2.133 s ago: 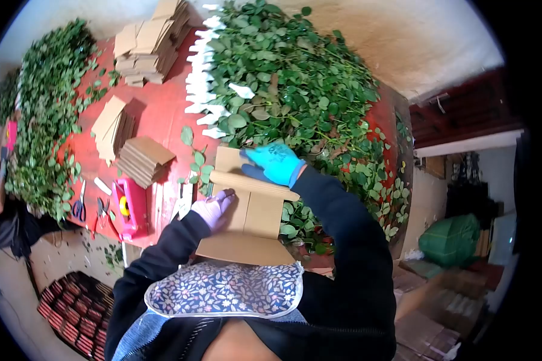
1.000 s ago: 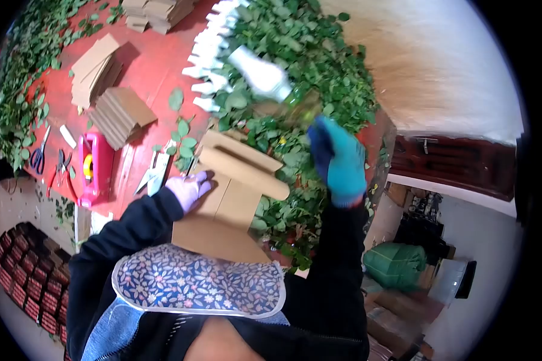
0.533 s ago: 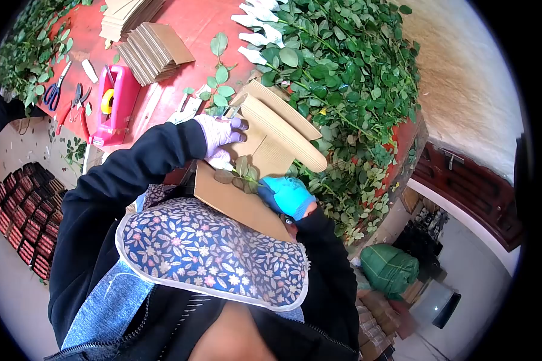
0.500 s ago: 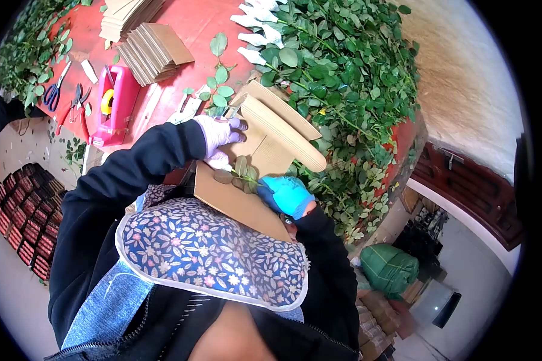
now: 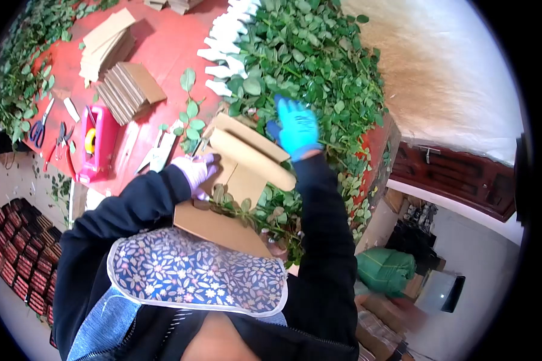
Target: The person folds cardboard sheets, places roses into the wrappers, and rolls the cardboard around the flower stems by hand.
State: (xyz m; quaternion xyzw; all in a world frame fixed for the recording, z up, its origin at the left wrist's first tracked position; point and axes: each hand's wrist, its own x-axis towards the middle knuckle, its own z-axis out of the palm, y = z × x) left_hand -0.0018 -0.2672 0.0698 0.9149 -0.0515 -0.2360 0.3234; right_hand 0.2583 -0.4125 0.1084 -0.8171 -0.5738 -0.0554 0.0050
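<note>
- Cardboard point(image 5: 247, 180): at near edge of red table point(image 5: 168, 48), just before the flowered apron point(image 5: 199, 271); far side curled into a roll, near flap angled toward apron.
- Sprig point(image 5: 245, 205): leafy, lying across cardboard, close to crease of near flap.
- Left hand point(image 5: 194, 171): lilac-gloved, at left edge of cardboard, fingers slightly apart over it; pinching or merely pressing, cannot tell.
- Right hand point(image 5: 297, 127): blue-gloved, over leaf pile point(image 5: 331, 66), just beyond the roll; fingers stretched out, thumb spread away from them; contact with leaves, cannot tell.
- White sleeves point(image 5: 220, 71): in a row along left side of pile.
- Loose twig point(image 5: 191, 109): on table, left of pile, near cardboard.
- Card stacks point(image 5: 129, 93): two, leaning, farther left on table.
- Pink dispenser point(image 5: 102, 141): yellow roll inside, near table edge, left of left hand.
- Red-handled tool point(image 5: 60, 144) and scissors point(image 5: 39, 129): side by side, left of dispenser.
- Green sack point(image 5: 386, 271): lower right, well apart from table.
</note>
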